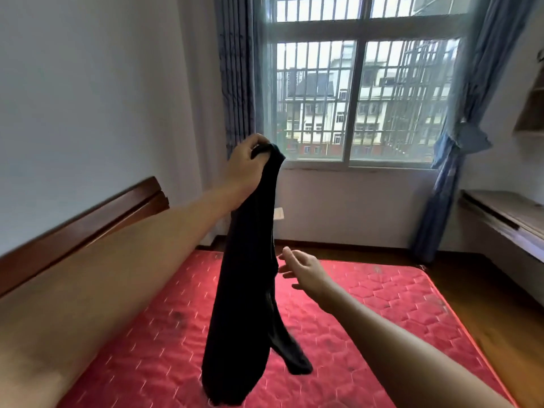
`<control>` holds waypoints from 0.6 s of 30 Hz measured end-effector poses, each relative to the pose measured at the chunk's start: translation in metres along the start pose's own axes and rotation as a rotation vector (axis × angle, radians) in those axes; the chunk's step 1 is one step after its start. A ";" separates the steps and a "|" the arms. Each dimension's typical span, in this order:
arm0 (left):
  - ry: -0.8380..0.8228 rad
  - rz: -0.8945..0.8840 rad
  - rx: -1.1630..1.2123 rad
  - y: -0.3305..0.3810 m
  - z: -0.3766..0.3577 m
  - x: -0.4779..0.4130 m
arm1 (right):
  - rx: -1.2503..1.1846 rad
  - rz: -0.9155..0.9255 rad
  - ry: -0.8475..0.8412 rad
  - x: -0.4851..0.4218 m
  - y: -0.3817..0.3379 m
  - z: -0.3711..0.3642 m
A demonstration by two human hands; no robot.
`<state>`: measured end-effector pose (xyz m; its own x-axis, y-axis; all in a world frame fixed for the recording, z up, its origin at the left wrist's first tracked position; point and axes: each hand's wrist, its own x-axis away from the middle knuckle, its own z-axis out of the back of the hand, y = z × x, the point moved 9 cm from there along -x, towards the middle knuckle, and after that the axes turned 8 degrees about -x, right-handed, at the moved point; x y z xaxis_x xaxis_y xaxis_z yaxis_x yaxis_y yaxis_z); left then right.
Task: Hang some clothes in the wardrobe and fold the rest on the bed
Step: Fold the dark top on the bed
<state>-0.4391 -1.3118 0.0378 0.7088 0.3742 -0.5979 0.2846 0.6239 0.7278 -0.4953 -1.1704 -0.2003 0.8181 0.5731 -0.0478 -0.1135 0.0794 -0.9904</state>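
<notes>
Gravity does the sorting: the left hand [245,166] is raised high in front of the window [362,92], its fingers [256,141] curled and pinched tight on the top edge of a black garment [247,304], so the cloth drops in one long, narrow hang and its shape can be read. The garment is in the air above the red mattress [382,304] of the bed. Its lower end hangs close over the quilted surface, though I cannot tell whether it touches. A shorter flap, perhaps a leg or a sleeve, juts out to the right near the bottom.

The right hand [306,272] is lower, just beside the middle of the hanging cloth, palm turned toward it, its fingers [287,254] apart and relaxed, holding nothing. Judging from that pose, it is placed to catch a second edge so the piece can be opened out, then laid flat for folding or carried off to be hung; which of the two is not clear. No wardrobe or hanger is in view.

A wooden headboard [82,228] runs along the left, blue curtains [459,142] flank the window, and a table [500,213] stands against the right wall.
</notes>
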 end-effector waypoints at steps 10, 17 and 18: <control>-0.078 -0.038 0.036 -0.021 0.015 -0.019 | 0.390 -0.048 -0.035 -0.009 0.026 -0.026; -0.051 0.009 -0.270 -0.095 0.061 -0.015 | 0.606 0.007 0.407 -0.015 -0.018 0.124; -0.061 0.025 -0.293 -0.107 0.063 -0.013 | 0.542 0.049 0.463 -0.015 -0.030 0.137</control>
<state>-0.4378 -1.4264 -0.0109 0.7532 0.3556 -0.5533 0.0741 0.7900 0.6086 -0.5811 -1.0695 -0.1523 0.9465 0.1905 -0.2605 -0.3225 0.5258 -0.7871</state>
